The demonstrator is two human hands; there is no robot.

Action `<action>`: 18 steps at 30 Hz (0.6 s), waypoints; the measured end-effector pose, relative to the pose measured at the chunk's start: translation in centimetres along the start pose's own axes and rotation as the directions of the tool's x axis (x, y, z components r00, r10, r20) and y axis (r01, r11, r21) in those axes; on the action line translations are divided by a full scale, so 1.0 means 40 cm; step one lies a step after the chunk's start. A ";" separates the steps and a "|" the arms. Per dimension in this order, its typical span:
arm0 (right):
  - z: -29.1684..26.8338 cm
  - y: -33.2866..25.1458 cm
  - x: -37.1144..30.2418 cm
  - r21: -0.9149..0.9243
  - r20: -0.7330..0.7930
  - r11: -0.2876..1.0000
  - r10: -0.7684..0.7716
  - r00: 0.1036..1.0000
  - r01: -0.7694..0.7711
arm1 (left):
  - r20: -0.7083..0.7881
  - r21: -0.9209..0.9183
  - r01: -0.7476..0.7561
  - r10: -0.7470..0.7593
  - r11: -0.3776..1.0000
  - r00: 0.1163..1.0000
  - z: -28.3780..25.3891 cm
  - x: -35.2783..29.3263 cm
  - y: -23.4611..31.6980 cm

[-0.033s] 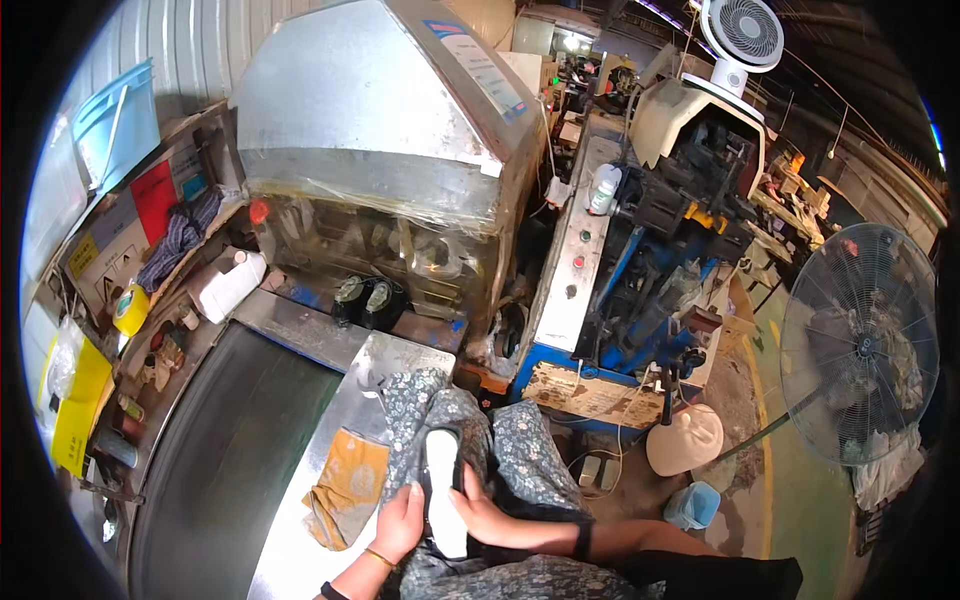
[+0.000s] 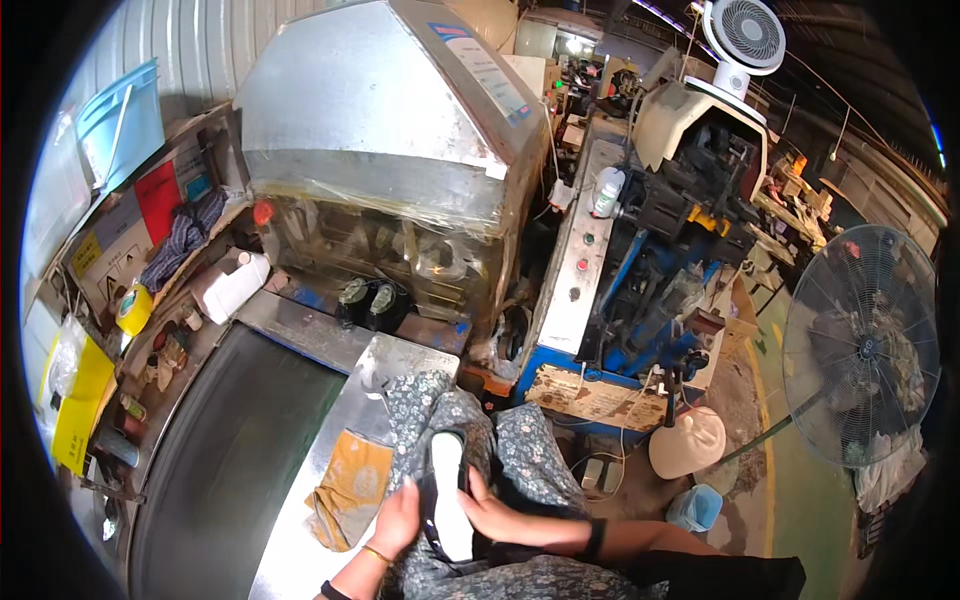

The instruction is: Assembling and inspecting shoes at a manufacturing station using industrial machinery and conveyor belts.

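Observation:
A dark shoe (image 2: 449,490) rests lengthwise on my lap over flowered grey cloth. Its long white face points up; whether that is the sole or the insole I cannot tell. My left hand (image 2: 399,519) is at the shoe's left edge, thumb uppermost and the other fingers mostly hidden. On the opposite side my right hand (image 2: 493,512) grips it, with the thumb along the white face and the fingers out of sight beneath.
A brown-yellow cloth (image 2: 354,478) lies on the metal ledge to my left, beside a dark conveyor belt (image 2: 235,450). Two dark shoes (image 2: 372,303) stand before the metal hood (image 2: 370,120). A blue machine (image 2: 600,370), a white jug (image 2: 687,441) and a large fan (image 2: 862,345) are rightward.
My left thumb has drawn back a little from the white face toward the dark edge. The right hand has barely moved, and the view has shifted slightly.

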State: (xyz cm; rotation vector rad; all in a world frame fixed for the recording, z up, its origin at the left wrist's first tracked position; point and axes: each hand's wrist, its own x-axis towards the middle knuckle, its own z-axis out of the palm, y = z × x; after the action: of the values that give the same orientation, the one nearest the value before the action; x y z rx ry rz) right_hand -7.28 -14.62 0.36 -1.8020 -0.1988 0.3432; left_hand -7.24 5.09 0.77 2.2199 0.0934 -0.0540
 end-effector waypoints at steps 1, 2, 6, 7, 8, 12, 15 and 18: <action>-0.054 0.028 0.028 -0.073 0.039 0.996 0.046 0.998 -0.043 | 0.265 -0.097 0.385 -0.349 0.918 0.899 -0.036 0.050 0.043; -0.087 0.049 0.057 -0.146 0.092 0.986 0.096 0.991 -0.082 | 0.326 -0.078 0.427 -0.382 0.901 0.865 -0.060 0.091 0.057; -0.134 -0.082 0.248 0.215 0.016 0.868 0.456 0.890 -0.448 | 0.029 0.087 0.182 -0.185 0.979 0.982 -0.033 0.201 0.130; -0.120 -0.033 0.288 -0.025 -0.129 0.981 0.189 0.973 -0.194 | 0.094 0.250 0.125 -0.153 0.960 0.984 -0.027 0.225 0.174; -0.093 -0.053 0.302 -0.295 -0.182 0.954 -0.113 0.977 0.056 | 0.155 0.401 0.071 -0.143 0.913 0.978 -0.031 0.237 0.195; -0.056 -0.124 0.281 -0.703 -0.126 0.711 -0.088 0.988 -0.026 | 0.199 0.546 -0.010 -0.118 0.838 0.973 -0.028 0.223 0.190; -0.062 -0.113 0.302 -0.791 -0.114 0.610 -0.216 0.970 0.043 | 0.188 0.409 -0.060 -0.020 0.911 0.982 -0.018 0.227 0.180; -0.077 -0.096 0.284 -0.653 -0.185 0.723 -0.442 0.878 0.226 | 0.146 0.168 0.069 -0.094 0.983 0.985 0.015 0.223 0.096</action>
State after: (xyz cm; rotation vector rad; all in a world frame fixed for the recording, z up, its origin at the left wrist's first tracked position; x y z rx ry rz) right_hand 4.62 -12.89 3.33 -2.3832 -0.4385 -0.3444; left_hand 1.97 2.73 2.82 2.3649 0.0984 -0.2868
